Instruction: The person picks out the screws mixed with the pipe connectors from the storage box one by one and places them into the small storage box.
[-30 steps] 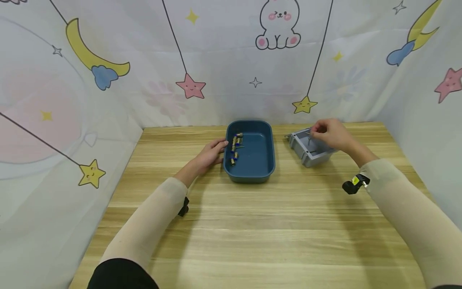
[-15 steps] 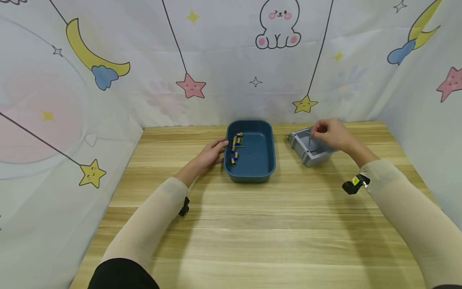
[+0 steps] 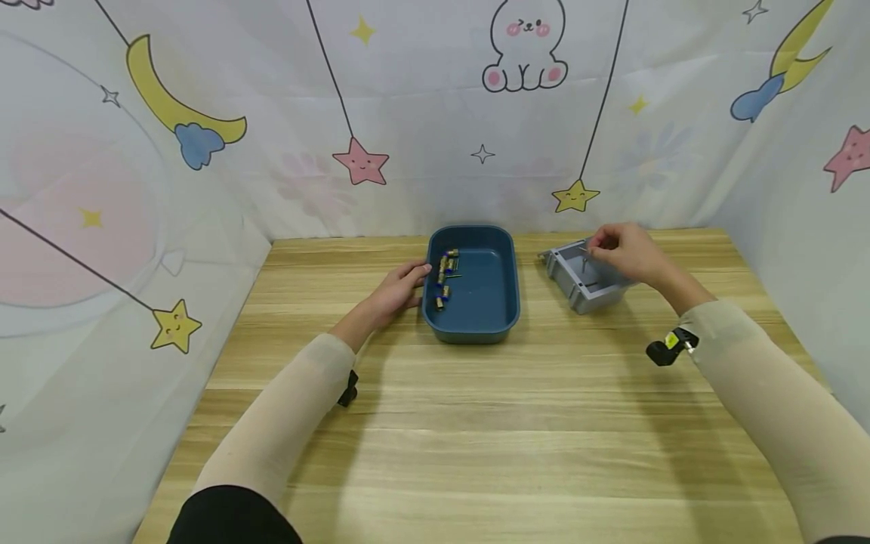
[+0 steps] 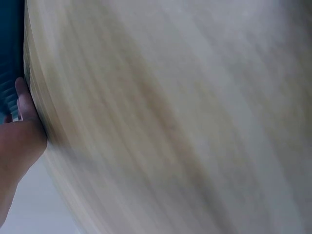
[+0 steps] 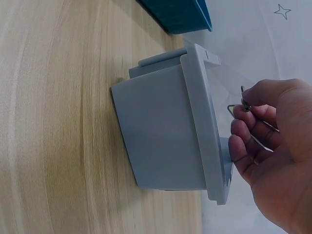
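Note:
My left hand (image 3: 396, 291) rests against the left wall of a dark blue tray (image 3: 504, 332), its fingers fairly straight at the rim. Inside the tray, along the left, lie several small brass-coloured cylinders (image 3: 440, 278) with blue bands and a thin metal pin (image 3: 454, 276). Above the open grey box (image 3: 596, 301), my right hand (image 3: 628, 253) pinches a small screw (image 5: 247, 108) between thumb and fingertips. A thin bent metal piece (image 5: 231, 110) shows beside these fingertips; whether it is held too, I cannot tell. The lower fingers are loosely curled near the box's rim (image 5: 209, 161).
Both containers stand at the back of a wood-grain table (image 3: 476, 423), with a gap between them. A thin dark piece (image 3: 593, 285) lies inside the grey box. A white printed curtain (image 3: 435, 189) hangs behind the table and on both sides.
Almost nothing differs. The right hand keeps its pinch over the grey box with a barely visible shift of the fingertips; the left hand and the tray stay in place.

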The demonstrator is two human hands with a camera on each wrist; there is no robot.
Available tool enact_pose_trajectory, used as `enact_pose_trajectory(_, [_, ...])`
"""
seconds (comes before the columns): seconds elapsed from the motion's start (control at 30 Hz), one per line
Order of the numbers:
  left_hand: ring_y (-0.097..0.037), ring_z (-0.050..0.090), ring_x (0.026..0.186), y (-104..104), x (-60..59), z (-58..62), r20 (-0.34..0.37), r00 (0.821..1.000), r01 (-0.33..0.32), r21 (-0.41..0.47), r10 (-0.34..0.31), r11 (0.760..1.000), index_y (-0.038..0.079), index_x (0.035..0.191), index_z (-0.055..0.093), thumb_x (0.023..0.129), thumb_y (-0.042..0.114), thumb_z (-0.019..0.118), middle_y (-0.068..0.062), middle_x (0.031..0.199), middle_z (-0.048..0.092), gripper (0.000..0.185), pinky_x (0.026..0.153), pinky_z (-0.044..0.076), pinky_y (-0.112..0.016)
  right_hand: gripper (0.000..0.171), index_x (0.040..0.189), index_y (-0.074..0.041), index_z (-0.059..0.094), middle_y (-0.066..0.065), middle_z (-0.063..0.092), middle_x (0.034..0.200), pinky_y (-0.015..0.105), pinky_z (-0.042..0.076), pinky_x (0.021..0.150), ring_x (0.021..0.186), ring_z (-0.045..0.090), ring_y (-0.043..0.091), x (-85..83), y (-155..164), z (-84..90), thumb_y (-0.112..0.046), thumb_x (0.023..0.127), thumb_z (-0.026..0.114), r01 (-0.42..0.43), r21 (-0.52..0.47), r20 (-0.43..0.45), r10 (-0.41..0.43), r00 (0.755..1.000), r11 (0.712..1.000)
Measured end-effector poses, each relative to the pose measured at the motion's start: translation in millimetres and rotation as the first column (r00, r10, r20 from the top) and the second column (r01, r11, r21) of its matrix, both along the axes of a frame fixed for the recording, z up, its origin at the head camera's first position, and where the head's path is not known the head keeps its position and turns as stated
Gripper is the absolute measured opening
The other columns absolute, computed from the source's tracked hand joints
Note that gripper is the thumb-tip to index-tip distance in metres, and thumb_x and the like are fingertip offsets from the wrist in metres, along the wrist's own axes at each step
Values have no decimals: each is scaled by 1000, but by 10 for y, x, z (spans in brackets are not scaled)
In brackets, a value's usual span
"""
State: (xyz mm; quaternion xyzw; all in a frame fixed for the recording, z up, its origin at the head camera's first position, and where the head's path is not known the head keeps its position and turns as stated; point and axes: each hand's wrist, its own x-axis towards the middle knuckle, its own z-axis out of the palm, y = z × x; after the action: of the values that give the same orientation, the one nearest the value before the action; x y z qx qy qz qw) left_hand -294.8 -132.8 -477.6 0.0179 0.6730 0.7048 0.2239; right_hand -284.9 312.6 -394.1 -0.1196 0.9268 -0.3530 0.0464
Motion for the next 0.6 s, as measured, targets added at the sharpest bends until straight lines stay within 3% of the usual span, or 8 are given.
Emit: enact_pose_trajectory(0.6, [-26,48,147,-1,-6,-5,7,1000,1,-5,-1,1000,6,165,33,110,40,58,-16,162,44,69,111,52,-46,16,108,3,70,14,68,101,23,47,70,89,57,23,2,-2,-1,-12,105,67,4,7,-18,-4,1000,1000])
